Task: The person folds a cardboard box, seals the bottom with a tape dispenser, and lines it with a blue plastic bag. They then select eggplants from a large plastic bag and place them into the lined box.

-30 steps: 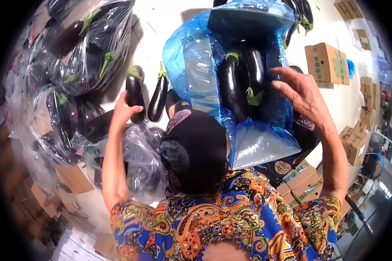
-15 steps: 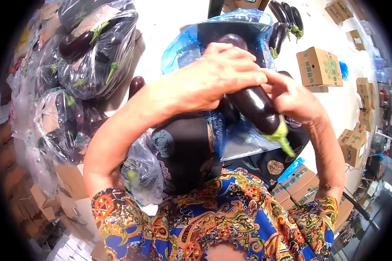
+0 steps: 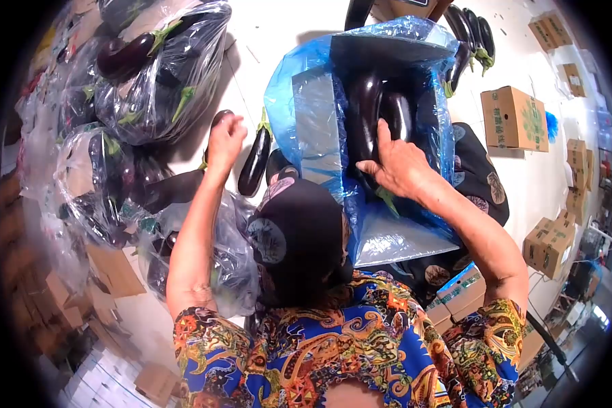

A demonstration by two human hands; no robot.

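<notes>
Eggplant [image 3: 364, 109] lay inside the blue-lined box [image 3: 313, 136] near its left edge, under my right hand [image 3: 402, 163], thumb and forefinger spread; half a second earlier both hands held it above. My left hand [image 3: 224, 143] curled at another eggplant [image 3: 217, 120], grip unclear. Past the box's right edge, a carton [image 3: 515, 119] bore green writing, too small to read.

1 eggplant [image 3: 219, 117] mostly hidden behind the left hand [image 3: 225, 141], a boxed eggplant [image 3: 366, 102] partly covered by the right hand [image 3: 402, 164], a cardboard box [image 3: 402, 9] cut off by the top edge, far-right clutter [image 3: 600, 211] too blurred to tell
</notes>
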